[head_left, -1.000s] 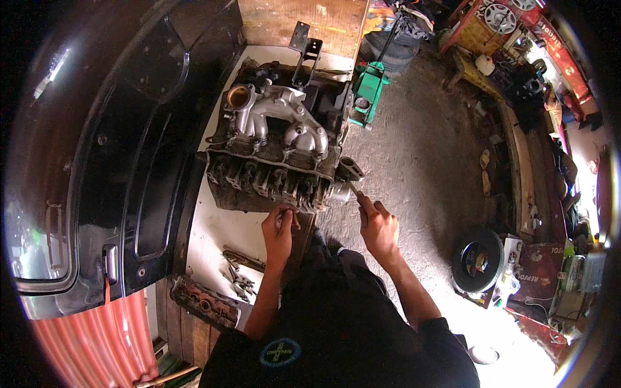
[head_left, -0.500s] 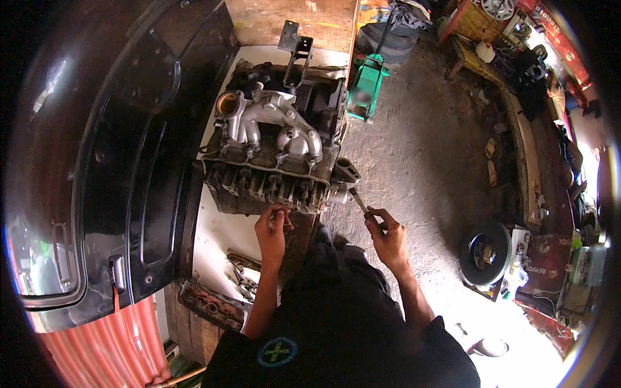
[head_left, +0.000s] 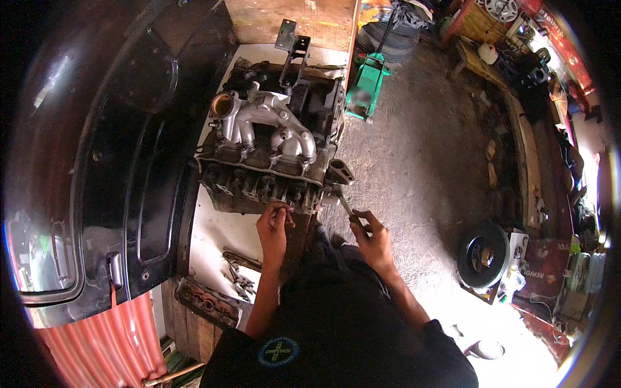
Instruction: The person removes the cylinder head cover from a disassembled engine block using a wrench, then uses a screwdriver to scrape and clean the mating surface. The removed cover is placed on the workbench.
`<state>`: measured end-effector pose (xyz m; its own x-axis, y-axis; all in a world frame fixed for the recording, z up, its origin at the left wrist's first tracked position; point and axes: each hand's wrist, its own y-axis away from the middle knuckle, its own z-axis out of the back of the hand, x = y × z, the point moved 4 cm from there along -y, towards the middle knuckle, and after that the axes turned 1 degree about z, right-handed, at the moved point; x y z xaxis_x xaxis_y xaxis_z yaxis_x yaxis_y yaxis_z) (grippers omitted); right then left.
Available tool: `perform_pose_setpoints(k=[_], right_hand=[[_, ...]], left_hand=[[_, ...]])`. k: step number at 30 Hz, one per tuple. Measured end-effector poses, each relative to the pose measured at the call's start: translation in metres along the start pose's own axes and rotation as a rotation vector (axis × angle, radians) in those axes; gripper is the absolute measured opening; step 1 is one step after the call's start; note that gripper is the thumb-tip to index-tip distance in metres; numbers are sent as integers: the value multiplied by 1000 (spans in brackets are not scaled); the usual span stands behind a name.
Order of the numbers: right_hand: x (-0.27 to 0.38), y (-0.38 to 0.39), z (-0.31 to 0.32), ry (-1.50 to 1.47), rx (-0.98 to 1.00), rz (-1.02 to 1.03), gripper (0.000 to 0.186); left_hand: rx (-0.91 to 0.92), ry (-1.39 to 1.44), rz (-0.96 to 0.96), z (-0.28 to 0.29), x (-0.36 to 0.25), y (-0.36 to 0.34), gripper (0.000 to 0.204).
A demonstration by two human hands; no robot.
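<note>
A dirty engine cylinder head with exposed valve gear [head_left: 249, 184] lies in front of me, and a silver intake manifold [head_left: 262, 116] is mounted on it. At the engine's near edge, my left hand [head_left: 273, 229] is closed with its fingertips pinched together; what they hold, if anything, is too small to make out. My right hand [head_left: 371, 240] grips a slim metal wrench [head_left: 346, 205]. The wrench's far end reaches the right end of the engine, just below a metal outlet flange [head_left: 339, 171]. Whether it touches a bolt there cannot be seen.
To my left is a black vehicle panel [head_left: 123, 161]. Loose metal parts [head_left: 239, 275] and a rusty cover [head_left: 207, 301] lie near my left forearm. A green floor jack [head_left: 367, 87] stands beyond the engine's right side. Farther right, a tire [head_left: 482, 257] rests on the floor.
My right hand and the wrench have swung left and slightly down, closer to the engine. The left hand stays at the engine's near edge. The view has shifted slightly.
</note>
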<state>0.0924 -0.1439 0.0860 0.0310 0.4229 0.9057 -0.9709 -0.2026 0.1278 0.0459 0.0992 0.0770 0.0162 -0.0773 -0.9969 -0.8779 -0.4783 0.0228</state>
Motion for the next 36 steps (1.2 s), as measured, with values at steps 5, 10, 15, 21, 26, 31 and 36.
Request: perform_pose_setpoints(k=[5,10,15,21,26,31,36], right_hand=[[13,-12,7,97,14,-39,26],[10,0,4,105,-38,45,22],[-50,-32,28,203,-162,-29,18],[-18,-6,20,68,-77,166,20],[-37,-32,10,147,-76,-66,19],[10,-9,28,87,-69,90,21],[47,10,16,56,16,138,30]], left_hand=[[-29,-24,9,-7,-8,4,13],[-32,-28,-12,-10,-8,7,13],[-35,-6,12,-14,-12,19,12],[20,-45,20,-9,-5,18,11],[-10,39,10,-13,-9,18,12],[14,-52,-37,-10,-5,10,11],[-17,-16,-18,-7,-8,9,11]])
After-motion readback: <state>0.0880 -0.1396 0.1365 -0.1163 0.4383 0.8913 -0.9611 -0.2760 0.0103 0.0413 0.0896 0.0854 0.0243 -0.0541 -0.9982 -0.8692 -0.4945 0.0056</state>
